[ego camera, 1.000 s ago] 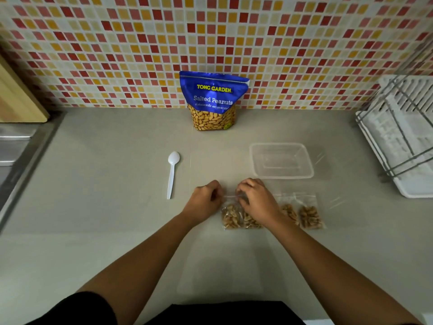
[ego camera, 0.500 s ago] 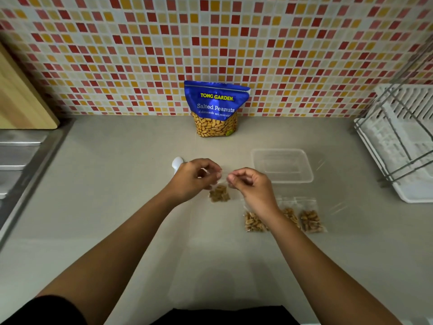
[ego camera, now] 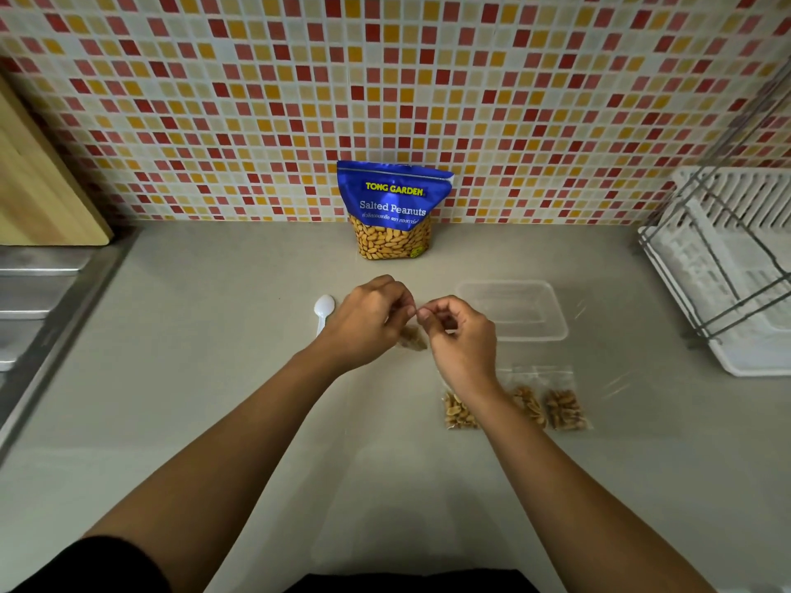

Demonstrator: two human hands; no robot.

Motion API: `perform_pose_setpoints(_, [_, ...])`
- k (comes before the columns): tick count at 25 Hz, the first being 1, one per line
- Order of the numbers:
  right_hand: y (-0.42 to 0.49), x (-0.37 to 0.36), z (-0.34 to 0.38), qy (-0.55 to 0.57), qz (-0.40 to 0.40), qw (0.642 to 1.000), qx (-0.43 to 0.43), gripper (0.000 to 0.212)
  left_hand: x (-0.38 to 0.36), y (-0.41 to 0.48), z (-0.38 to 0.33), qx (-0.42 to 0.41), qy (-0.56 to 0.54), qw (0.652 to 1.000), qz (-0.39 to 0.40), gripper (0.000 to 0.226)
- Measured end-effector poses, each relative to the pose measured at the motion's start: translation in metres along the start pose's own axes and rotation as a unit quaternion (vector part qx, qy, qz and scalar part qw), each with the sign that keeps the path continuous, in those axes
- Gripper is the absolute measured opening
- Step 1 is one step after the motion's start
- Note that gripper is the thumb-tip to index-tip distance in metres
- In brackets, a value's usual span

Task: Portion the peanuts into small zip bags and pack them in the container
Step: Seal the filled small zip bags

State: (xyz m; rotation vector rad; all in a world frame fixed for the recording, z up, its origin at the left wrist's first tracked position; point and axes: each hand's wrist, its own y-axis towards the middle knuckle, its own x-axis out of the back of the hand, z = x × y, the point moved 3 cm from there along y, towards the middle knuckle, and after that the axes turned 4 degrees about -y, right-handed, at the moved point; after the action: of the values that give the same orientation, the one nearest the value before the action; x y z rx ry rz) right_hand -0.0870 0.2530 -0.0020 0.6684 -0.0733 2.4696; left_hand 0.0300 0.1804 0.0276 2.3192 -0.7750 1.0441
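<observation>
"Head camera — how are the hands set?"
"Both forearms reach forward. The left hand (ego camera: 368, 321) and right hand (ego camera: 460, 340) meet fingertip to fingertip, fingers curled, pinching the top of a small clear zip bag of peanuts (ego camera: 413, 338) (blurred) that hangs between them."
"And the container?"
"The clear rectangular plastic container (ego camera: 556, 312) sits just right of the hands — three filled zip bags (ego camera: 563, 408) lie nearer the person."

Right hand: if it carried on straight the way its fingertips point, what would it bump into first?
Most likely the left hand: the right hand points its fingertips at it, nearly meeting its fingertips above the small zip bag that both seem to pinch. Depth is hard to judge.
</observation>
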Motion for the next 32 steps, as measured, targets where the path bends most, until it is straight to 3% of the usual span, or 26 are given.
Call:
perform_pose_setpoints(14, [0.004,0.004,0.014,-0.006,-0.009,0.999,0.042,0.008,0.02,-0.008,0.02,0.019,0.109,0.993,-0.033,0.02])
perform_pose_setpoints(16, [0.006,-0.003,0.013,-0.013,0.015,0.999,0.04,0.007,0.021,-0.016,0.031,0.055,0.042,0.997,-0.04,0.019])
perform_pose_setpoints(18, [0.011,-0.011,0.011,0.005,0.069,0.997,0.019,0.008,0.018,-0.028,0.048,0.138,-0.122,0.982,-0.027,0.021])
perform_pose_setpoints(21, [0.018,-0.027,-0.001,0.1,0.136,0.984,-0.061,0.013,-0.012,-0.056,0.062,0.241,-0.382,0.891,0.041,0.03])
perform_pose_setpoints(24, [0.014,-0.046,-0.029,0.103,0.158,0.975,-0.119,0.014,-0.043,-0.084,0.071,0.327,-0.459,0.826,-0.006,0.021])
perform_pose_setpoints(27, [0.008,-0.063,-0.057,-0.051,0.17,0.982,-0.063,0.003,-0.06,-0.11,0.082,0.408,-0.386,0.824,-0.067,0.021])
perform_pose_setpoints(32, [-0.005,-0.086,-0.075,-0.183,0.194,0.963,-0.032,0.012,-0.07,-0.125,0.078,0.389,-0.162,0.904,-0.065,0.027])
